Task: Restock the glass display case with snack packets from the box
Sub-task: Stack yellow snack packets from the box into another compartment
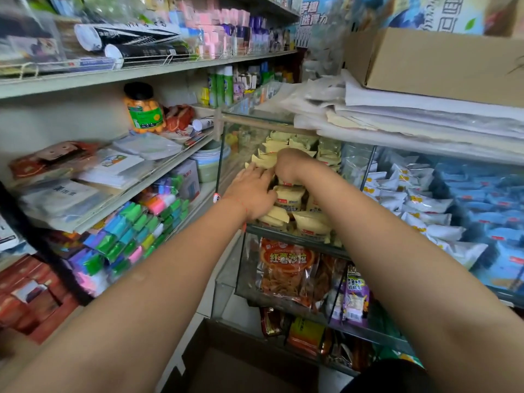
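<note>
Head view showed your left hand (252, 191) flat and your right hand (289, 165) gripping yellow packets (289, 197); next, stack them neatly.

A glass display case (283, 236) holds yellow snack packets (289, 197) piled on its upper glass shelf, white packets (419, 202) to their right, and an orange snack bag (286, 268) on the shelf below.
</note>
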`<action>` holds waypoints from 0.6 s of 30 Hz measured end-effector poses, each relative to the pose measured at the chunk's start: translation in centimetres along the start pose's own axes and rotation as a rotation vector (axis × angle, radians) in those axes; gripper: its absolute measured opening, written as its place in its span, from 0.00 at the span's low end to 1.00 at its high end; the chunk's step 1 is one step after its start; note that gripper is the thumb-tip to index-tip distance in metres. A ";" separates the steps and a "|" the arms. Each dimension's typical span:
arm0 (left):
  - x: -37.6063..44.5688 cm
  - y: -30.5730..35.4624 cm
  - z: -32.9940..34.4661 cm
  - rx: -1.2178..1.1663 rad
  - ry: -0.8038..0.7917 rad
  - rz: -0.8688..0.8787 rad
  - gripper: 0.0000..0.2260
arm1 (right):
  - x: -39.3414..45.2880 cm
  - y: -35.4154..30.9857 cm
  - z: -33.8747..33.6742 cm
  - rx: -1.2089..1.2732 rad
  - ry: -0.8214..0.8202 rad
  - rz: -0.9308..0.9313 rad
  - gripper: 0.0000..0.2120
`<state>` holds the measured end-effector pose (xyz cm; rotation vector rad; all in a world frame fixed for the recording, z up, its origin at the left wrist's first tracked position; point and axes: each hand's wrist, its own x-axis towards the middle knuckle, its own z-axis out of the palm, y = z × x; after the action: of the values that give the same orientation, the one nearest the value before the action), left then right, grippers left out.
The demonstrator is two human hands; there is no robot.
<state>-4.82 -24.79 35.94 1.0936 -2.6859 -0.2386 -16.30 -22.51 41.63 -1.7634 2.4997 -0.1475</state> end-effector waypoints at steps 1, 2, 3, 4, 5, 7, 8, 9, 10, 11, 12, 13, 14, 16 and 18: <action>-0.1 0.0 -0.2 -0.013 0.001 0.002 0.27 | -0.7 0.1 -0.1 -0.020 -0.005 -0.019 0.11; -0.2 -0.1 -0.6 -0.028 0.008 0.010 0.27 | -1.4 0.1 -0.3 -0.024 -0.002 -0.037 0.12; -0.6 -0.2 -1.0 -0.039 0.026 0.020 0.25 | -2.1 0.2 -0.3 -0.022 0.002 -0.052 0.12; -1.1 -0.3 -1.6 -0.038 0.056 0.033 0.23 | -2.8 0.3 -0.4 -0.029 0.000 -0.066 0.13; -1.8 -0.4 -2.2 -0.021 0.094 0.047 0.20 | -3.4 0.3 -0.3 -0.051 -0.013 -0.085 0.13; -3.3 0.0 -3.2 0.040 0.126 0.062 0.14 | -4.3 0.2 0.2 -0.126 -0.032 -0.113 0.11; -4.0 0.3 -3.7 0.070 0.106 0.063 0.12 | -4.7 0.2 0.5 -0.165 -0.018 -0.116 0.11; -4.6 0.6 -4.0 0.095 0.070 0.049 0.11 | -5.0 0.1 0.9 -0.188 0.006 -0.112 0.12; -5.1 0.8 -4.2 0.117 0.023 0.026 0.11 | -5.2 0.1 1.2 -0.195 0.031 -0.104 0.14; -5.4 0.9 -4.4 0.140 -0.024 0.002 0.11 | -5.5 0.1 1.4 -0.195 0.046 -0.093 0.15; -5.6 1.0 -4.4 0.158 -0.060 -0.014 0.12 | -5.7 0.1 1.5 -0.196 0.065 -0.089 0.16; -5.7 0.9 -4.4 0.164 -0.078 -0.026 0.13 | -5.9 0.1 1.5 -0.193 0.080 -0.090 0.16; -5.8 0.8 -4.4 0.161 -0.082 -0.035 0.13 | -6.1 0.1 1.4 -0.183 0.101 -0.102 0.16; -5.8 0.7 -4.3 0.159 -0.061 -0.043 0.15 | -6.6 0.2 1.0 -0.108 0.106 -0.155 0.15; -5.6 0.7 -3.9 0.174 -0.043 -0.046 0.16 | -7.4 0.2 0.6 -0.042 0.000 -0.222 0.17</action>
<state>-0.32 -20.65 39.00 1.2127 -2.7650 -0.0374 -13.95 -15.48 41.08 -2.0537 2.3169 -0.1083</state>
